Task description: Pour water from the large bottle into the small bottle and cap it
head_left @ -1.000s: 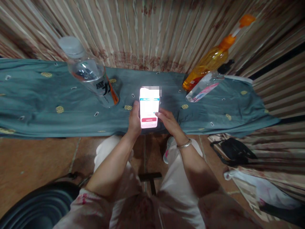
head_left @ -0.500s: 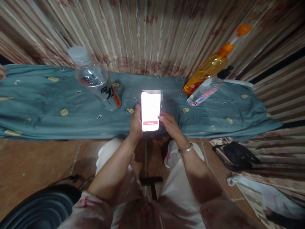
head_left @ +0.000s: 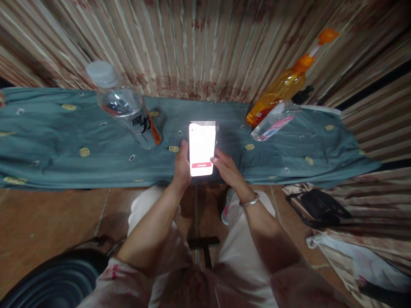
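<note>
A smartphone (head_left: pixel 202 145) with a bright white screen and a red bar low on it is upright between my hands, above the cloth. Wrapped round its left edge is my left hand (head_left: pixel 183 168), thumb along the side and fingers hidden behind. My right hand (head_left: pixel 227 167), with a silver bangle on the wrist, grips the lower right edge; its thumb tip lies over the screen beside the red bar, and the other fingers are partly hidden.
A clear bottle (head_left: pixel 126 109) with a grey cap stands left on the green patterned cloth (head_left: pixel 58 141). To the right are an orange pump bottle (head_left: pixel 279 94) and a smaller clear bottle (head_left: pixel 272 122). Pleated curtains (head_left: pixel 192 47) hang behind. A black bag (head_left: pixel 321 207) and dark round stool (head_left: pixel 58 278) flank my legs.
My right thumb has shifted slightly inward over the phone's screen edge. The phone and both hands sit a touch further left in the view. The grip of my left hand looks the same.
</note>
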`<control>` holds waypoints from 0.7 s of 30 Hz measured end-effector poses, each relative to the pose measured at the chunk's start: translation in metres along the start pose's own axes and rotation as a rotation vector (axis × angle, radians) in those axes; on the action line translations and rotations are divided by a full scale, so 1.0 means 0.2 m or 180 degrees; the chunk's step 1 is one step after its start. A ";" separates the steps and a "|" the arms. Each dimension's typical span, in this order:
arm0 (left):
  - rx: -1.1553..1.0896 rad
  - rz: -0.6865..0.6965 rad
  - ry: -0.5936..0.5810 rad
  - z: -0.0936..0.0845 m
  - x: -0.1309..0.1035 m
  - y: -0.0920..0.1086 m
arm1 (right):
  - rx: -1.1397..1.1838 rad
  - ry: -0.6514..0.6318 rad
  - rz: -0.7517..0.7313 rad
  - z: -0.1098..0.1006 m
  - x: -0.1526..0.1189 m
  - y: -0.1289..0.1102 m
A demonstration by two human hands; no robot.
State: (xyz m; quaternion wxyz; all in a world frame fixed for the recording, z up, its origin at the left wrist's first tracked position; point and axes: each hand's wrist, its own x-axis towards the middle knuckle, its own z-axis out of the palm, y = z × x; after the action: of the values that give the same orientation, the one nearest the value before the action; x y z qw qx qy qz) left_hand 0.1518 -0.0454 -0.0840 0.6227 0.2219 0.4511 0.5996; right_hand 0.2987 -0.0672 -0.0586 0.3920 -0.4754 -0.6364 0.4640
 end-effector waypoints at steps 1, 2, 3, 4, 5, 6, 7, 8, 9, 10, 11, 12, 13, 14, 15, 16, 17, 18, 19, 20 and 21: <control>0.0037 -0.0001 -0.0005 0.00 0.00 0.00 | -0.0014 0.0004 0.0004 0.00 0.00 0.00; 0.0057 0.0010 -0.0026 0.00 0.00 0.00 | -0.0025 0.0008 0.0006 0.00 0.00 0.00; 0.0066 0.0034 -0.0053 -0.01 0.00 0.00 | -0.0030 0.0013 0.0004 0.00 0.00 0.00; 0.0072 0.0067 -0.0073 -0.01 0.00 0.00 | -0.0033 0.0019 0.0000 0.00 0.00 0.00; 0.0077 0.0097 -0.0085 -0.01 0.00 0.00 | -0.0038 0.0019 0.0002 0.00 0.00 0.00; 0.0075 0.0126 -0.0078 -0.01 0.00 -0.01 | -0.0044 0.0009 0.0015 0.00 0.00 0.00; 0.0059 0.0155 -0.0056 -0.01 0.00 -0.01 | -0.0047 -0.0007 0.0037 0.00 0.00 0.00; 0.0036 0.0177 -0.0026 0.00 0.00 -0.01 | -0.0047 -0.0026 0.0062 0.00 0.00 -0.01; 0.0014 0.0189 -0.0001 0.00 0.00 -0.01 | -0.0046 -0.0050 0.0089 0.00 -0.01 -0.01; -0.0004 0.0196 0.0019 0.00 -0.01 -0.01 | -0.0044 -0.0075 0.0118 0.00 -0.01 -0.01; -0.0017 0.0203 0.0041 0.00 -0.01 0.00 | -0.0036 -0.0101 0.0145 0.00 -0.01 0.00; -0.0025 0.0208 0.0056 0.00 -0.01 0.00 | -0.0015 -0.0126 0.0173 0.00 -0.01 0.00; -0.0029 0.0218 0.0069 0.00 -0.01 0.00 | 0.0026 -0.0159 0.0208 0.00 -0.01 0.00; -0.0028 0.0229 0.0081 0.00 -0.01 0.01 | 0.0102 -0.0203 0.0260 0.01 -0.01 0.00; -0.0019 0.0243 0.0089 0.00 -0.01 0.01 | 0.0221 -0.0265 0.0330 0.01 -0.01 0.01; 0.0003 0.0255 0.0092 0.00 -0.02 0.02 | 0.0368 -0.0341 0.0409 0.02 -0.02 0.01; 0.0036 0.0263 0.0085 0.00 -0.02 0.02 | 0.0519 -0.0418 0.0483 0.02 -0.02 0.02; 0.0068 0.0270 0.0077 0.00 -0.02 0.02 | 0.0648 -0.0479 0.0540 0.03 -0.02 0.02; 0.0088 0.0275 0.0072 0.00 -0.02 0.03 | 0.0740 -0.0511 0.0571 0.04 -0.02 0.03; 0.0091 0.0280 0.0065 0.00 -0.02 0.03 | 0.0789 -0.0514 0.0574 0.04 -0.02 0.03; 0.0082 0.0289 0.0065 0.00 -0.02 0.03 | 0.0804 -0.0498 0.0558 0.05 -0.02 0.04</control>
State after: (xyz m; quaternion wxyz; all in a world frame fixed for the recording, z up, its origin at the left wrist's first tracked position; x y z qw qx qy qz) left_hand 0.1479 -0.0487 -0.0774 0.5873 0.2440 0.4546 0.6236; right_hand 0.2927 -0.0720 -0.0683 0.3559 -0.4384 -0.5578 0.6083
